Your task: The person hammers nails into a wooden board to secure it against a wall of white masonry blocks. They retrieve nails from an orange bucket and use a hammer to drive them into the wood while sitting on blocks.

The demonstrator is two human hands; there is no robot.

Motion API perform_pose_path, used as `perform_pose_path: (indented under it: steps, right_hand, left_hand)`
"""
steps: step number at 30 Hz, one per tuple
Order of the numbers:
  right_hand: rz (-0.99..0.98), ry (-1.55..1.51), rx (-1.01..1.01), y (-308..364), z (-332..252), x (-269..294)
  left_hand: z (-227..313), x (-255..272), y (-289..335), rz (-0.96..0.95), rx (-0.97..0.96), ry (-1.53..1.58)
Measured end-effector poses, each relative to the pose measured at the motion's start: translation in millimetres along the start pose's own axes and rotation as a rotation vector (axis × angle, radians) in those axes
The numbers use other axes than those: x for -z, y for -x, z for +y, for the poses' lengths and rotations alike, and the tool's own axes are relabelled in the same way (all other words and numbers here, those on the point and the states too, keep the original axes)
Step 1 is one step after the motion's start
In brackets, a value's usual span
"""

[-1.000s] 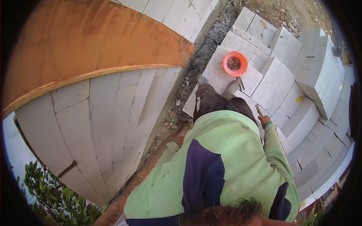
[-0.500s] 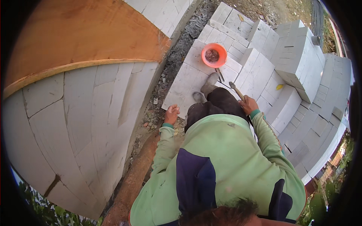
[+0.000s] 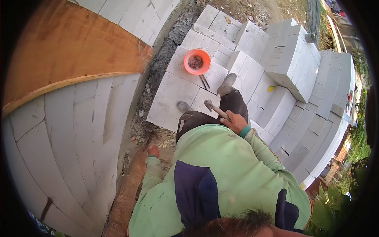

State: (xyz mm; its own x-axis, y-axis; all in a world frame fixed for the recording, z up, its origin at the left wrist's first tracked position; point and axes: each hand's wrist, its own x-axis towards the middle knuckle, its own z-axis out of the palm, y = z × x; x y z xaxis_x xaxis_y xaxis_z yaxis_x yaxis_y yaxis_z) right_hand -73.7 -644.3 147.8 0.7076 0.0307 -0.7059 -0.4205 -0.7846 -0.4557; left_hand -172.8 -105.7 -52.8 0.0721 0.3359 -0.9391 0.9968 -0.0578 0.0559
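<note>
My right hand [image 3: 235,122] is wrapped round the handle of a hammer [image 3: 216,110], held in front of my thigh with its metal head pointing forward and left. Down at my left side, my left hand [image 3: 153,151] looks curled near the brown wooden beam; whether anything is inside it is hidden. Ahead of my feet an orange bucket [image 3: 186,63] stands on pale blocks [image 3: 173,94], with thin rusty nails [image 3: 195,62] in it. Against its near side lie two dark bars [image 3: 204,81], like tool handles.
Stacked pale blocks [image 3: 290,65] rise in steps to my right. On my left stands a block wall [image 3: 63,130] with an orange-brown board [image 3: 75,43]. A brown beam [image 3: 128,193] lies beside me, and rubble [image 3: 140,114] runs along the wall's foot.
My right hand has swung the hammer inward and up across my thigh. The left hand has drawn back toward my side. My view has shifted, and I have moved slightly to the right.
</note>
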Motion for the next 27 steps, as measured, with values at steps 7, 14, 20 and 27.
perform_pose_path:
  steps: [7,14,20,27]
  right_hand:
    - [-0.040,-0.422,-0.165,-5.5,82.6,105.9]
    - [-0.099,-0.477,-0.222,-35.0,213.0,200.9]
    - [-0.125,-0.700,-0.343,-68.4,314.6,210.6]
    - [-0.171,-0.384,-0.219,-151.5,282.5,328.0]
  left_hand:
    - [74.2,-177.5,102.7,-0.197,-0.201,0.030]
    - [36.6,-333.9,160.9,-0.186,-0.122,-0.056]
    - [93.7,-392.8,254.2,-0.543,0.019,0.265]
    - [198.0,-516.0,169.1,-0.449,-0.139,0.598]
